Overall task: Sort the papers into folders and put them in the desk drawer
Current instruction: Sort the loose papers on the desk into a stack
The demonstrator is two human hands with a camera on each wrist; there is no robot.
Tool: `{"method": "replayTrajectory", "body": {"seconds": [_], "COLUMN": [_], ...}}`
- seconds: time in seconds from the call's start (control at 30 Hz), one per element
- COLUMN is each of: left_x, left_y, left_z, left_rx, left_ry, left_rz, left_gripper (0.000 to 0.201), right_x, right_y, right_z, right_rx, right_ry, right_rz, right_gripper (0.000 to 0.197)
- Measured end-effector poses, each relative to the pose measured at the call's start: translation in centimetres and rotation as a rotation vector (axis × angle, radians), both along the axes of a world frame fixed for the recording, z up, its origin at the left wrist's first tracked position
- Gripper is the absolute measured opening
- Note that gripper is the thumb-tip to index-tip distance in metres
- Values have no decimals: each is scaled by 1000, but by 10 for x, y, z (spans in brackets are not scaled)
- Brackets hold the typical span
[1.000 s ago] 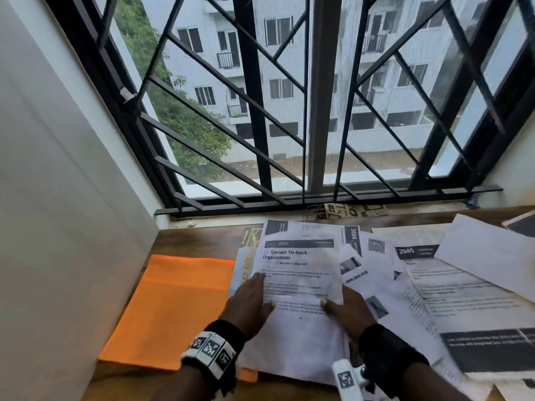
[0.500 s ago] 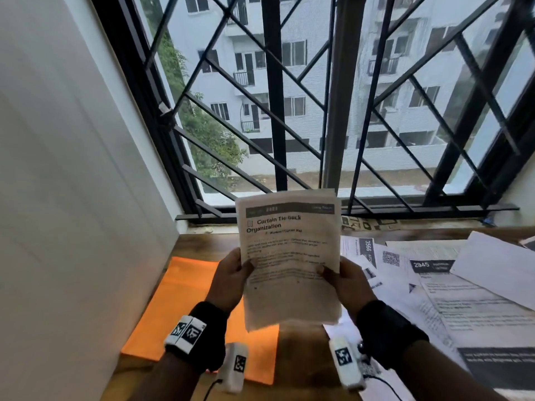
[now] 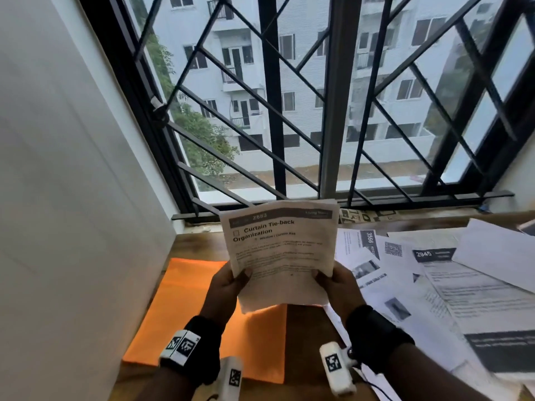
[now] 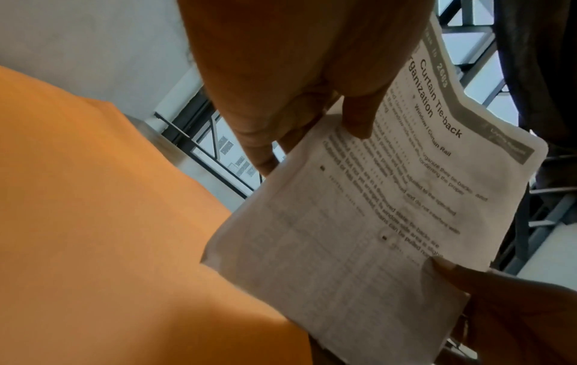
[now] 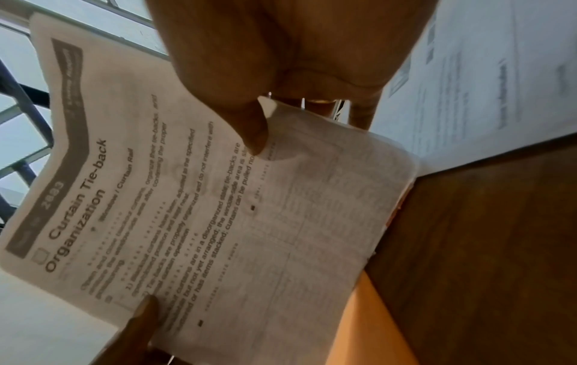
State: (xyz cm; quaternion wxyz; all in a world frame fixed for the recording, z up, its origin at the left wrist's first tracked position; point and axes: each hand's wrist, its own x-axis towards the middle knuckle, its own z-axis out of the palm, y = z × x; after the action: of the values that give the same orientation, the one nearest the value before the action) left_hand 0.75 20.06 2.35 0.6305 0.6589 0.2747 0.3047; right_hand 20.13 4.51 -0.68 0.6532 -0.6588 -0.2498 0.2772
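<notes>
Printed white paper sheet (image 3: pixel 282 253) "Curtain Tie-back" (thin, floppy): left hand (image 3: pixel 228 287) & right hand (image 3: pixel 337 286) pinch its side edges w/ thumbs.

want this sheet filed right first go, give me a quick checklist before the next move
1. Left hand grips the Curtain Tie-back sheet: ok.
2. Right hand pinches its other edge: ok.
3. Title readable for sorting: ok.
4. Orange folder lies flat on the desk, below the sheet: ok.
5. Folder open to take the sheet: not ok, looks closed.
6. Desk drawer open: cannot tell, not in view.
</notes>
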Motion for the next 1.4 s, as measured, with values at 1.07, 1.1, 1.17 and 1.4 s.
{"method": "replayTrajectory", "body": {"seconds": [1.07,1.1,1.17,1.4], "left_x": [-23,-27,-34,-46], "left_y": [-43,-45,-51,-67], "left_z": [-60,-62,-66,-72], "left_rx": [-75,-89,-105,-91], "left_ry": [163,164,171,182], "left_rz": [37,59,92,169], "left_gripper": [58,54,44,36], "right_x": [73,88,110,134], "right_y": [-107,-113,-120,-108], "right_z": [-10,-12,-12,-25], "right_rx": [-415,-518,-704,-1107], "right_ry": [-161,-270,-460,-570], "right_rz": [-152,-191,-223,-71], "right_gripper": [8,9,8,86]}}
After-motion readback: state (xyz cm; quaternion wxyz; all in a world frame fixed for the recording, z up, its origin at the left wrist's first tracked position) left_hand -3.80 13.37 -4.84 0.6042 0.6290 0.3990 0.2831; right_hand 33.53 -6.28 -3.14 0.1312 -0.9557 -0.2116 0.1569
